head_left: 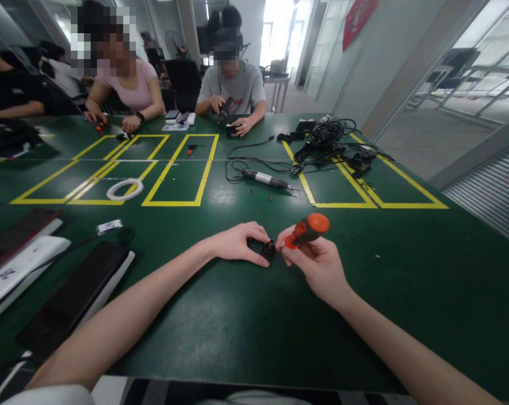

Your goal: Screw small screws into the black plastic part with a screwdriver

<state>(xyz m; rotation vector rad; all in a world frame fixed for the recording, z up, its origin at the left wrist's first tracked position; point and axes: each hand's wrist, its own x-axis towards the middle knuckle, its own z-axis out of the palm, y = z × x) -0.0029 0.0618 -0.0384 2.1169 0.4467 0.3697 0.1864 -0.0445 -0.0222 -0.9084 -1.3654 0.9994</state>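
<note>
My left hand (244,243) grips a small black part (269,250) between thumb and fingers, low over the green table (220,326). It looks round with a short stub on top; its exact kind is too small to make out. In my right hand (316,264) is a screwdriver (307,229) with an orange and black handle, its butt tilted up and to the right. The tip end points toward the black part and is mostly hidden by my fingers.
Beyond my hands lies a corded electric screwdriver (265,179). A heap of black cables (326,138) is at the back right. Yellow tape (174,203) marks rectangles, with a white ring (125,189) on them. Phones and a power bank (75,292) lie left. Co-workers (231,90) sit opposite.
</note>
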